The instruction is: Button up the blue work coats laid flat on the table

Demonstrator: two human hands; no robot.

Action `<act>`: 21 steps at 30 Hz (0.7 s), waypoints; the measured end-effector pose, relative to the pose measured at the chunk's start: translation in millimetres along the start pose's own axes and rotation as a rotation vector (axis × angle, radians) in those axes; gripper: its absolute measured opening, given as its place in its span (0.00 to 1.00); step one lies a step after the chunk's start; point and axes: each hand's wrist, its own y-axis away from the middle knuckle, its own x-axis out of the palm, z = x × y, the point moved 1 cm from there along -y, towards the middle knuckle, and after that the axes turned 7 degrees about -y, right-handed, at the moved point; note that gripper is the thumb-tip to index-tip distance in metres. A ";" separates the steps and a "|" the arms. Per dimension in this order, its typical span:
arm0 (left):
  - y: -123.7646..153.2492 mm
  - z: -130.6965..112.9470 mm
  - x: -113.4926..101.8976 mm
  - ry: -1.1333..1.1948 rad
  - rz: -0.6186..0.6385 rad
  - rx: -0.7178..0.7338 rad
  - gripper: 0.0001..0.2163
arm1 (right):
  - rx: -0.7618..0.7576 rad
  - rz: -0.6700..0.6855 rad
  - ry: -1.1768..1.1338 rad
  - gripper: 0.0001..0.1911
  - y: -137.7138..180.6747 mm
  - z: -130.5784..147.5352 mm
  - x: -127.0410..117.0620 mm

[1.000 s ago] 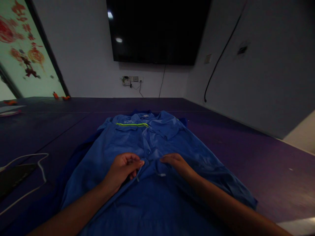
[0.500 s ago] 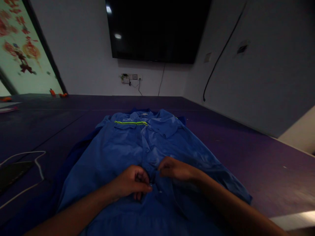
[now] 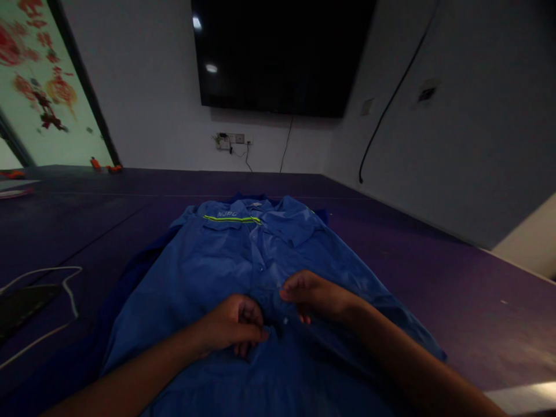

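Observation:
A blue long-sleeved work shirt [image 3: 217, 258] lies spread front side up, collar at the far end. It has a yellow-green stripe and the letters NJPC across the chest. My left hand [image 3: 238, 325] is closed at the lower front opening, thumb and forefinger pinching the shirt's edge. Just right of the button strip, my right hand [image 3: 310, 294] is held over the cloth with its fingers curled and thumb tip against the forefinger. Whether any cloth is between those tips is hidden. A small pale spot, perhaps a button [image 3: 285, 320], shows between the hands.
Beneath the shirt is a dark purple surface [image 3: 382, 231], with darker blue cloth [image 3: 130, 272] at the shirt's left. A white cable [image 3: 69, 295] and a dark flat object [image 3: 26, 307] lie left. A large screen [image 3: 282, 58] hangs on the far wall above sockets [image 3: 232, 139].
My right hand has risen slightly from the front opening, and the cloth fold beneath it has dropped flatter. The left hand keeps its pinch in nearly the same place.

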 end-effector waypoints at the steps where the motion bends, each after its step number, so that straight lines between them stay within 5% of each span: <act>1: 0.3 0.0 0.1 0.008 -0.007 0.003 0.10 | -0.037 0.002 -0.012 0.22 -1.6 -4.1 4.4; 5: 1.7 0.3 0.0 0.023 -0.042 0.010 0.10 | -0.181 -0.021 0.045 0.23 -9.0 -19.9 18.1; 10: 0.6 -0.1 -1.9 0.049 -0.048 0.017 0.11 | -0.316 -0.213 0.055 0.25 -15.2 -24.8 20.5; 21: 1.0 -2.8 -4.6 0.114 -0.114 0.067 0.10 | -0.167 -0.222 -0.085 0.21 -25.5 -18.0 23.6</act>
